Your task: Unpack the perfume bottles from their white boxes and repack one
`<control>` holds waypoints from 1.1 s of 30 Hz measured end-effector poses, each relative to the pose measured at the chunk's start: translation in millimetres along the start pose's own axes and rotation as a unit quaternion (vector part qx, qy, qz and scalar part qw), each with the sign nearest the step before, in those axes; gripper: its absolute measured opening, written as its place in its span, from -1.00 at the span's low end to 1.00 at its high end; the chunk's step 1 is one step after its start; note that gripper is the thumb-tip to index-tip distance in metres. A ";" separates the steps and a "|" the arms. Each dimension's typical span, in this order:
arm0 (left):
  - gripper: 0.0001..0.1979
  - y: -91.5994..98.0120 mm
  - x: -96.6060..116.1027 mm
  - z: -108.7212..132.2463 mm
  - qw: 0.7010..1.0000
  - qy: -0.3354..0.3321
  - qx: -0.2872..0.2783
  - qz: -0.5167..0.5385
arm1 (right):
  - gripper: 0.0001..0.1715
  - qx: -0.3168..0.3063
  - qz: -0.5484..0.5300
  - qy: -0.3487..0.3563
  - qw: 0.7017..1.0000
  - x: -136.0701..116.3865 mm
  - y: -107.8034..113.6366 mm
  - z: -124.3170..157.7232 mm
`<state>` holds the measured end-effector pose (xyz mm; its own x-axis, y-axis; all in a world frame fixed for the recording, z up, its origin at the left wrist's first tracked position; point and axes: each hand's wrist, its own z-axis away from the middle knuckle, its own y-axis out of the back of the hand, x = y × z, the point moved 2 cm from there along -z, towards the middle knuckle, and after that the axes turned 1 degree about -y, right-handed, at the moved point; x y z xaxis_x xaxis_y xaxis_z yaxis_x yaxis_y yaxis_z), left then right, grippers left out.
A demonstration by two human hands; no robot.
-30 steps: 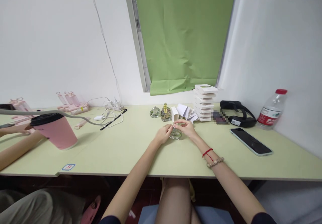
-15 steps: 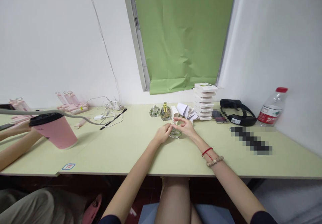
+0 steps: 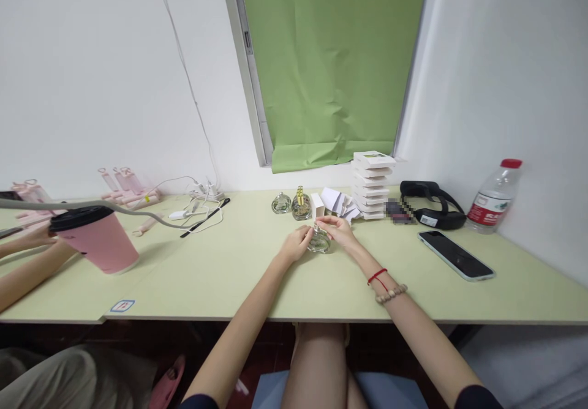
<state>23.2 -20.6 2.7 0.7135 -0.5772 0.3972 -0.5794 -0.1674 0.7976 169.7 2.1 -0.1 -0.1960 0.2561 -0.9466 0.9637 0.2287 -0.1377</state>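
A small clear glass perfume bottle (image 3: 320, 243) stands on the table in front of me. My left hand (image 3: 295, 245) is closed against its left side, steadying it with bent fingers. At the neck, my right hand (image 3: 339, 231) comes in from the right, thumb and fingertips pinched together at the top of the bottle. The small part between those fingertips is mostly hidden. Behind my hands stand another round glass bottle (image 3: 281, 203) and several gold-topped sprayers on a bottle group (image 3: 301, 206). An upright white box (image 3: 316, 204) is just behind my right fingertips.
White folded papers (image 3: 337, 201) lie beside a stack of white boxes (image 3: 370, 188). To the right are a black headset (image 3: 438, 213), a phone (image 3: 456, 256) and a water bottle (image 3: 491, 201). Leftward are a pink cup (image 3: 101, 240), cables (image 3: 197, 210) and another person's arms (image 3: 34, 262).
My right fingers have drawn together from a looser, more spread pose into a pinch at the bottle's top. My left hand stays at the bottle's side.
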 end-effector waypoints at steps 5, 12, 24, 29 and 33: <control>-0.56 1.2 0.1 -0.3 1.000 0.000 0.006 -0.003 | -0.61 0.002 -0.002 -0.024 1.000 -1.5 -0.7 1.9; -0.53 1.2 -0.5 -0.1 1.000 -0.005 0.023 -0.016 | -0.64 -0.005 -0.022 -0.025 0.999 -0.1 -1.3 0.9; -0.51 1.6 1.4 -0.4 0.999 -0.014 0.042 -0.030 | -0.62 -0.006 -0.028 -0.032 0.999 -1.3 -2.3 3.4; -0.52 0.9 -0.2 -0.4 0.998 -0.013 0.042 -0.036 | -0.62 -0.005 -0.015 -0.012 1.000 0.4 -2.0 1.9; -0.53 1.0 -1.0 -0.4 0.998 -0.015 0.043 -0.040 | -0.62 0.012 -0.022 0.004 1.000 -0.5 -0.6 0.6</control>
<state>22.1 -19.8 3.3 0.7474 -0.5831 0.3185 -0.5532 -0.2806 0.7844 169.4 1.3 0.3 -0.2402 0.2529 -0.9372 0.9581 0.2169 -0.1870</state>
